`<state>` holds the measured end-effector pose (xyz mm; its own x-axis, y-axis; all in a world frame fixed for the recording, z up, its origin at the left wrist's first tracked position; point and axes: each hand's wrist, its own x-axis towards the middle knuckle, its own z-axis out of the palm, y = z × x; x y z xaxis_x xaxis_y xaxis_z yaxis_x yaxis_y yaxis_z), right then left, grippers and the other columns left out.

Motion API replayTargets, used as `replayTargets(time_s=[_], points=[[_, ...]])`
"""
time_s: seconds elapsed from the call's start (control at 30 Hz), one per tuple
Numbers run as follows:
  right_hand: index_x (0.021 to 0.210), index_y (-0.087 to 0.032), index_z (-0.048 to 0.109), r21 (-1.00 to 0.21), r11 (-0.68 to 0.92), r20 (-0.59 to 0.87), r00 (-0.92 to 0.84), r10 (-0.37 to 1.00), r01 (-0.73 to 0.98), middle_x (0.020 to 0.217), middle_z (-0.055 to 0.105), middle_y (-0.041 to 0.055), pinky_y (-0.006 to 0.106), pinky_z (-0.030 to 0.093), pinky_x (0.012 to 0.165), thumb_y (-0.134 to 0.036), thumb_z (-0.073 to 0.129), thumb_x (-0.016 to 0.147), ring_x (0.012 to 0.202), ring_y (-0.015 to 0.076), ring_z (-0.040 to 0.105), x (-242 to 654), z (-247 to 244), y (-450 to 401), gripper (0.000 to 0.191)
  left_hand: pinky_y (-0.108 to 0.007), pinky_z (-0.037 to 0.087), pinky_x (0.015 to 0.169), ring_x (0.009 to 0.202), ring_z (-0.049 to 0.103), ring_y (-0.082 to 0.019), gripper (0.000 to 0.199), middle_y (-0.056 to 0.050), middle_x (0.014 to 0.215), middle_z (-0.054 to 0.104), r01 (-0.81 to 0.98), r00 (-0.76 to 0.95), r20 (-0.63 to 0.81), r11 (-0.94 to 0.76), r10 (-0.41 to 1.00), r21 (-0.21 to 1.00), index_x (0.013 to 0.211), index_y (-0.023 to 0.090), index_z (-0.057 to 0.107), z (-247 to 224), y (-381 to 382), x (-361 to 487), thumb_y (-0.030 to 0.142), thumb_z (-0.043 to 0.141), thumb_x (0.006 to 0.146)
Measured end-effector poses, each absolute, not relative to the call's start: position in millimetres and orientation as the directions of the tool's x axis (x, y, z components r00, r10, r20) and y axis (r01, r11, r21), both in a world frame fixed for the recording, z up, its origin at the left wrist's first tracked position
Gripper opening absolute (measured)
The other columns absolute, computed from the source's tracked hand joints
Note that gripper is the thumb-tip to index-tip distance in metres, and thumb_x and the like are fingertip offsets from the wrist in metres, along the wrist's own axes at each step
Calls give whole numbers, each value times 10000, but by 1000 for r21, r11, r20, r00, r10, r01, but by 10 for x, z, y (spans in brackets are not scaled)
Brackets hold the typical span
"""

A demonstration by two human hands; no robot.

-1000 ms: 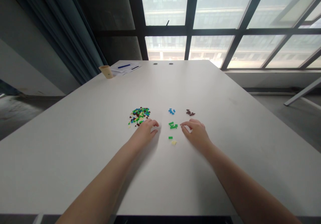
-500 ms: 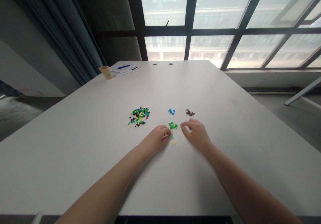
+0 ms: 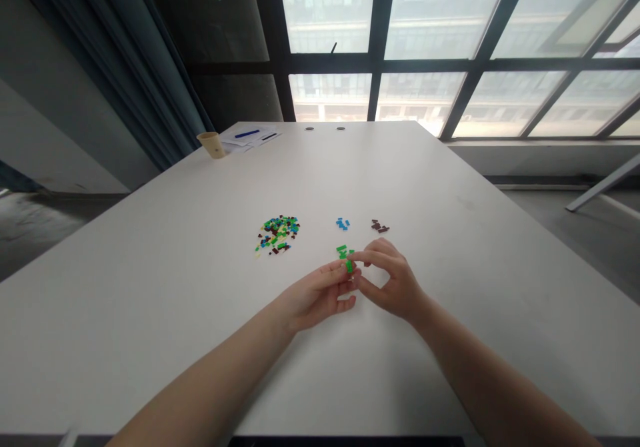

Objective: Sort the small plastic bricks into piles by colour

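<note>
You have 1 green brick (image 3: pixel 349 266) pinched in your left hand (image 3: pixel 323 293), just nearer you than the green pieces (image 3: pixel 342 250); your right hand (image 3: pixel 393 277) meets it there, hands together. Beyond sit 2 small clusters, blue (image 3: pixel 343 224) and brown (image 3: pixel 380 226), on the white surface (image 3: pixel 425 187).

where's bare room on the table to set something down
Beyond the blue bits and brown bits, right of the cup and papers; right of the brown bits and right hand; left of the mixed pile. A narrower gap runs between pile and blue bits. Crowded: around the green bits, where left hand and right hand are at the green piece.
</note>
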<state>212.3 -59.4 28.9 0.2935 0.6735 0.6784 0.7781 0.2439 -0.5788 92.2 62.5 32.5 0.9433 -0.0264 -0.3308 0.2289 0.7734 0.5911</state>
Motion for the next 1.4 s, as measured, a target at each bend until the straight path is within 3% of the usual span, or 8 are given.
replayTargets(time_s=[0.2, 0.8, 1.0, 1.4], points=[[954, -238, 652, -558, 231, 726, 334, 601, 797, 724, 592, 0, 311, 446, 683, -144, 610, 735, 693, 139, 531, 2072, 279, -571, 242, -232, 434, 701, 762, 534, -62, 196, 19, 867, 580, 200, 947, -321, 828, -26, 523, 902, 221, 623, 342, 551, 898, 278, 688, 726], [928, -238, 659, -435, 221, 753, 217, 621, 873, 707, 609, 0, 320, 432, 681, -134, 581, 770, 680, 133, 530, 2108, 266, -596, 204, -227, 404, 735, 780, 527, -68, 166, 14, 816, 571, 173, 958, -286, 783, 6, 598, 905, 189, 638, 321, 566, 899, 205, 666, 741], [892, -220, 681, -406, 181, 746, 210, 632, 896, 662, 568, 1, 307, 417, 655, -120, 573, 766, 653, 131, 505, 2131, 316, -621, 194, -247, 409, 759, 832, 536, -99, 212, -18, 879, 591, 176, 954, -299, 760, 25, 625, 883, 177, 647, 302, 589, 922, 343, 649, 752], [890, -228, 651, -447, 191, 740, 240, 628, 874, 694, 589, -1, 324, 426, 685, -151, 584, 764, 669, 137, 518, 2119, 319, -628, 162, -265, 413, 788, 846, 525, -104, 174, -34, 952, 599, 201, 963, -267, 779, -46, 594, 904, 193, 643, 305, 595, 904, 318, 607, 788]])
